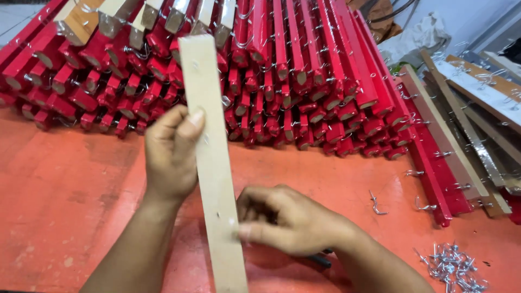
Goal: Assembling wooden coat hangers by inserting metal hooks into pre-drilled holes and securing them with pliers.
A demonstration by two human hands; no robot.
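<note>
On the red surface you are holding a bare wooden strip upright: your left hand is gripping it at mid-height, your right hand is pinching near its lower part, fingers closed on it. If the grip is loosening, the strip may be tipping into the stacked red strips behind. A loose hook is lying near your right wrist and may scratch you.

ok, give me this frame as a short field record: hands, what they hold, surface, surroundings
left hand: grips the unpainted wooden slat from its left edge, thumb on its face
right hand: fingers pressed on the slat's lower part; a dark object shows under the wrist
slat: plain, tilted slightly, small holes in its face
surface: red-orange worktable
behind: stack of red painted slats with metal hooks
right side: loose hook; pile of hooks
</note>
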